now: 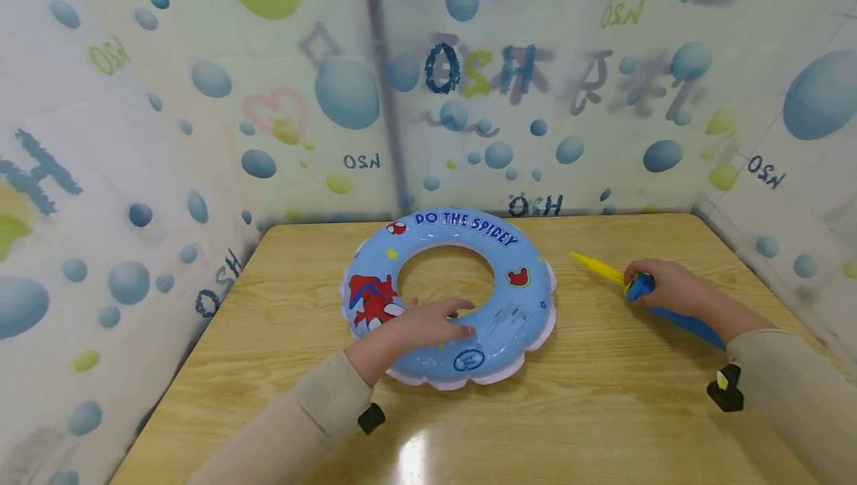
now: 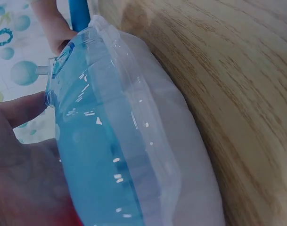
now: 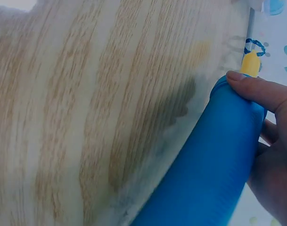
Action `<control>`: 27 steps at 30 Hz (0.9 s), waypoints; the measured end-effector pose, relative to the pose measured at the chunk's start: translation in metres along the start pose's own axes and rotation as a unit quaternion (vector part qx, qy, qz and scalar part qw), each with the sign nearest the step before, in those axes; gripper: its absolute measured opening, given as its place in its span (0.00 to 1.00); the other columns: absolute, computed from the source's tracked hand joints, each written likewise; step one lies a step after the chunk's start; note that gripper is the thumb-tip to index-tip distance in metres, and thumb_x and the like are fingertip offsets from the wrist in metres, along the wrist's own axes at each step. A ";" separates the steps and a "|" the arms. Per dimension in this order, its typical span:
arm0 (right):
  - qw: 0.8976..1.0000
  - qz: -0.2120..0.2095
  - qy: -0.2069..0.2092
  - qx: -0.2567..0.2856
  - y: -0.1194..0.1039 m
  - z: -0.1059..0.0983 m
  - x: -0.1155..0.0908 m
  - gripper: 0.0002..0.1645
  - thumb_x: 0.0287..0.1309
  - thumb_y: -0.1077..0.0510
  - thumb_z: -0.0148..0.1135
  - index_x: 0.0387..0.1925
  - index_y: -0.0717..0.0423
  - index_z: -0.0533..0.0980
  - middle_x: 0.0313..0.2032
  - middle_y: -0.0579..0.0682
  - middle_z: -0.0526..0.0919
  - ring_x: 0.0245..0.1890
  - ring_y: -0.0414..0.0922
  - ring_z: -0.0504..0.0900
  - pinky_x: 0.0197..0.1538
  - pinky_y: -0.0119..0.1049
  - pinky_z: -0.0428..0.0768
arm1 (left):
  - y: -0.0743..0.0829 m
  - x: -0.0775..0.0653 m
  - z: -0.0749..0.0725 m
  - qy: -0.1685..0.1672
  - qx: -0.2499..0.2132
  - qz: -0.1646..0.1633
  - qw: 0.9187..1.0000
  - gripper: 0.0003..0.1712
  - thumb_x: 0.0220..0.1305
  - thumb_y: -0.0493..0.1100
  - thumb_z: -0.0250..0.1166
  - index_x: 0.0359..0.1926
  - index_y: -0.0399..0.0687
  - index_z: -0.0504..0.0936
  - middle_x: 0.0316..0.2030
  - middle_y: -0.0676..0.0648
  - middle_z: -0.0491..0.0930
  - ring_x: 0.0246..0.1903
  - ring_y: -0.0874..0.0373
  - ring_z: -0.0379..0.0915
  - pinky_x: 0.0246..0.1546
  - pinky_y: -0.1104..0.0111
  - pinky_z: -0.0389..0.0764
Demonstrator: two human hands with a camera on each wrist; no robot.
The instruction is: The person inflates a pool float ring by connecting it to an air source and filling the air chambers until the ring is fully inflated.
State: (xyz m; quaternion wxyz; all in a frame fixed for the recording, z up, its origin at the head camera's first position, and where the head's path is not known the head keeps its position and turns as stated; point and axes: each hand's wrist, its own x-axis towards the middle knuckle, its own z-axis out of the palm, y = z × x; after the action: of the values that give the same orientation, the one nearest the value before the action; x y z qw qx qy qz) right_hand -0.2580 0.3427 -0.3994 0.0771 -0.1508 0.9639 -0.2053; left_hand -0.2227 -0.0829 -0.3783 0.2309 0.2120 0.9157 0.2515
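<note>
A light blue inflatable swim ring (image 1: pixel 515 247) with a scalloped pale edge lies on the table in the head view. My left hand (image 1: pixel 428 323) rests on its near side, thumb and fingers spread apart. In the left wrist view, the thumb touches the ring beside a small clear valve (image 2: pixel 50 77), which stands up from the surface. To the right of the ring, my right hand (image 1: pixel 663 288) grips a blue hand pump (image 3: pixel 204 155) around its upper end. The pump's yellow nozzle (image 1: pixel 598 267) points left toward the ring. Part of the pump's body is hidden by the right hand and forearm.
The wooden table (image 1: pixel 268 396) meets a patterned wall covering (image 1: pixel 569 106) at the back and on both sides. Light glares off the table's near part. A small black device sits at each sleeve cuff.
</note>
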 end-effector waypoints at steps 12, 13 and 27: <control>1.000 -0.006 -0.005 0.012 0.003 0.001 0.005 0.20 0.48 0.60 0.74 0.42 0.61 0.77 0.46 0.66 0.77 0.44 0.61 0.75 0.44 0.55 0.75 | -0.003 0.002 -0.004 -0.039 -0.045 0.009 0.998 0.28 0.67 0.54 0.58 0.67 0.59 0.70 0.64 0.50 0.71 0.67 0.50 0.60 0.68 0.45 0.28; 1.000 -0.004 -0.006 0.013 0.003 0.001 0.005 0.20 0.48 0.60 0.74 0.42 0.61 0.77 0.47 0.66 0.77 0.44 0.61 0.75 0.44 0.55 0.75 | -0.002 0.002 -0.004 -0.038 -0.046 0.008 0.998 0.28 0.67 0.53 0.59 0.67 0.59 0.70 0.63 0.49 0.71 0.66 0.50 0.61 0.68 0.45 0.29; 0.999 -0.033 0.026 0.020 -0.014 0.000 -0.015 0.31 0.53 0.57 0.73 0.55 0.66 0.74 0.57 0.71 0.70 0.57 0.70 0.66 0.55 0.66 0.67 | 0.008 0.010 -0.007 -0.035 -0.074 -0.017 0.996 0.27 0.60 0.51 0.67 0.60 0.61 0.75 0.58 0.47 0.75 0.65 0.44 0.58 0.67 0.46 0.51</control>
State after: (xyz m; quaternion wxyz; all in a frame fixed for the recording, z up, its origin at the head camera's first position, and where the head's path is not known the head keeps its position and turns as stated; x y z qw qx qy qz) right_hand -0.2406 0.3347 -0.3922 0.0484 -0.1761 0.9557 -0.2309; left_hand -0.2323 -0.0747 -0.3714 0.2821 0.1873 0.8893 0.3074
